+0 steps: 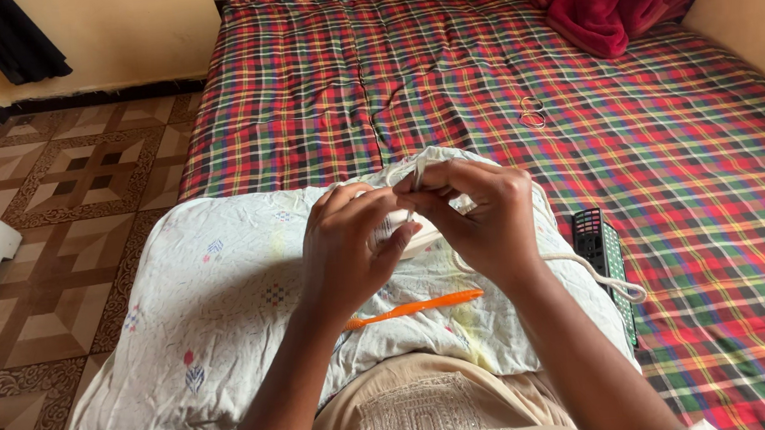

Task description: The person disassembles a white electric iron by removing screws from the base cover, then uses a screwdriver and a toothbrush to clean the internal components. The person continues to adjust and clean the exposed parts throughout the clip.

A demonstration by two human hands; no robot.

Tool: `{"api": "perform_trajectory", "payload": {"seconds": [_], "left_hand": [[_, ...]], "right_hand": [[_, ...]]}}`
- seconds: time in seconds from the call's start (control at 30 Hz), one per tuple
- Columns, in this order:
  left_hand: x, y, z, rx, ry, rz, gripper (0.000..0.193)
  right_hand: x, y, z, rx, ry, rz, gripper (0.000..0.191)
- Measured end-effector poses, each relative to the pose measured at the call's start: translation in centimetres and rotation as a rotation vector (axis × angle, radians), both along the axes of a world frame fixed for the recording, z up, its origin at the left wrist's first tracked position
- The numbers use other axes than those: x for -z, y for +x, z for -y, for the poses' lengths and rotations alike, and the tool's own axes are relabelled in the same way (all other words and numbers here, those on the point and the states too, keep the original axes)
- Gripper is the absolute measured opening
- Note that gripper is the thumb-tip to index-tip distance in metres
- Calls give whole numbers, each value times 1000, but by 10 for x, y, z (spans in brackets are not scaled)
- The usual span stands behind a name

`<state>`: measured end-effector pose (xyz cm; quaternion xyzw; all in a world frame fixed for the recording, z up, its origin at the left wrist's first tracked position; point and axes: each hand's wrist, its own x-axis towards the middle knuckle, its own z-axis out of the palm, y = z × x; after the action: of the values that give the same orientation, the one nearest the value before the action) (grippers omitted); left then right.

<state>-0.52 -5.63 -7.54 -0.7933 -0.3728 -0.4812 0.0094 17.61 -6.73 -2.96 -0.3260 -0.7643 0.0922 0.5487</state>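
Gripping a white cord (pixel 587 267) over a pillow (pixel 225 300) on the lap
Head view: left hand (pixel 344 250) and right hand (pixel 483 221) both pinch the cord together; an orange toothbrush (pixel 417 307) lies on the pillow below, a remote (pixel 601 243) on the bed (pixel 686 145)

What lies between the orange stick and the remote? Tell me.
Head view: the right hand's forearm and a white cord cross the pillow between orange stick and remote.

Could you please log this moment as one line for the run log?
left hand: pinching white cord | right hand: pinching cord | orange crochet hook: lying on pillow
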Motion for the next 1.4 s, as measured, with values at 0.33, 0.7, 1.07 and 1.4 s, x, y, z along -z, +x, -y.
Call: {"api": "perform_trajectory", "payload": {"seconds": [0.33, 0.7, 1.07, 1.4], "left_hand": [[2, 6, -8, 15, 38, -35, 16], [6, 6, -7, 4, 72, -33, 46], [10, -7, 13, -49, 55, -79, 43], [14, -5, 20, -42, 45, -78, 51]], "right_hand": [[25, -14, 2, 141, 2, -199, 26], [30, -15, -3, 194, -118, -314, 33], [17, 13, 26, -167, -140, 21, 24], [18, 10, 27, -34, -11, 154, 15]]}}
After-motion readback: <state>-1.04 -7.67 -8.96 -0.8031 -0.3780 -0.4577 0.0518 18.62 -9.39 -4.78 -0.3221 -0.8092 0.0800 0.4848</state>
